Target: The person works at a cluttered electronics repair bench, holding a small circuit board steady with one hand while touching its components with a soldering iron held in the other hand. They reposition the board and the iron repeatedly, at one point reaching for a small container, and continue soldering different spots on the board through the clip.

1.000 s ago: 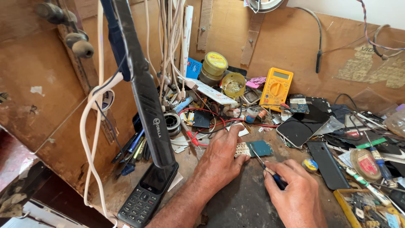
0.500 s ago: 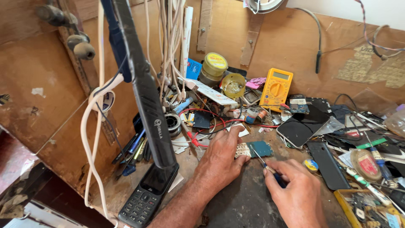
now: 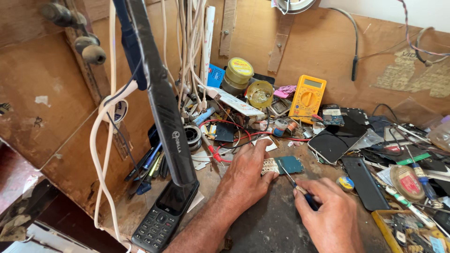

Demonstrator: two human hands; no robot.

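Head view, looking down on a cluttered wooden bench [image 3: 262, 225] w/ dark worn top. Left hand [image 3: 246, 175] lies palm-down on the bench, fingers stretched fwd, tips pressing the left edge of a small teal circuit board [image 3: 287, 164] to pin it flat; not a closed grip, just holding it down. Board sits near bench centre, just ahead of both hands, w/ a pale perforated part at its left end under the fingertips. Right hand [image 3: 328, 213] is closed round a small screwdriver [image 3: 295, 183], blue handle, thin shaft angled up-left, tip meeting the board's lower edge.

Left of the hands: a black keypad phone [image 3: 161, 216] lying at the bench's front edge, a long black bar [image 3: 161, 107] slanting down to just above it, white cable [image 3: 101, 140] looping beside. Behind the board: red wires [image 3: 234, 136], a solder spool [image 3: 192, 135], a yellow multimeter [image 3: 307, 97] leaning vs the back wall, a yellow-lidded tin [image 3: 239, 72] and a yellowish round tub [image 3: 260, 93] near it. Right of the board: a smartphone [image 3: 335, 145] face-down, a dark flat phone cover [image 3: 361, 180], a small round blue-yellow cap [image 3: 345, 183] between cover and right hand, a round red-topped tin [image 3: 407, 182], more tools & bits at far right, too jumbled to tell apart
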